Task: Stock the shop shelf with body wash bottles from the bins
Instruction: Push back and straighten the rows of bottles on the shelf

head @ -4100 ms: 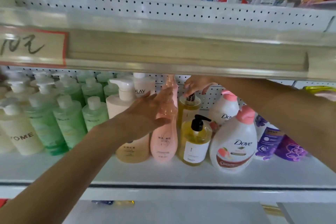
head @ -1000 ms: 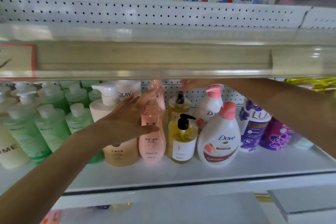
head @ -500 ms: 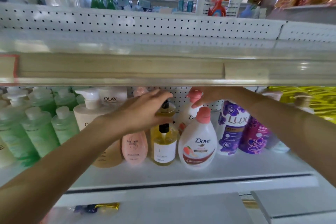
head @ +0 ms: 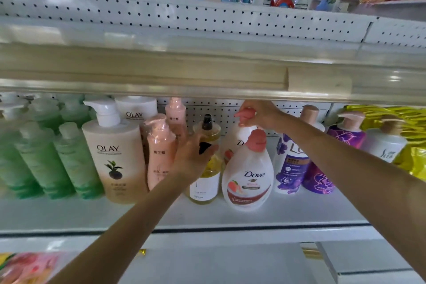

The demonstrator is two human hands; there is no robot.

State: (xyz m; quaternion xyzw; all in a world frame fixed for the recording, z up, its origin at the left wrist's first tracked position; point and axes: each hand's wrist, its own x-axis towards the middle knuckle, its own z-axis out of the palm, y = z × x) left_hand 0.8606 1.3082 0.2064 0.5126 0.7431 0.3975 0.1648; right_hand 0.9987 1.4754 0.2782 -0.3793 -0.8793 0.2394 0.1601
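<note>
A white shop shelf [head: 288, 212] carries rows of body wash bottles. My left hand [head: 193, 157] wraps around the top of the front yellow pump bottle [head: 204, 185], covering its black pump. My right hand [head: 260, 115] pinches the pink pump of the rear white Dove bottle [head: 237, 140], reaching in under the upper shelf. In front of that bottle stands another white Dove bottle [head: 249, 180] with a pink cap. A second yellow bottle [head: 207, 129] stands behind the front one.
Left of my hands stand pink bottles [head: 160, 152], a large Olay bottle [head: 115, 154] and several green bottles [head: 46, 157]. Purple Lux bottles [head: 292, 163] stand to the right. The upper shelf's front rail [head: 161, 71] hangs low over the bottle tops.
My left hand has come down from the rear bottle tops onto the front yellow bottle. My right hand has closed on the rear Dove pump. The view has shifted right.
</note>
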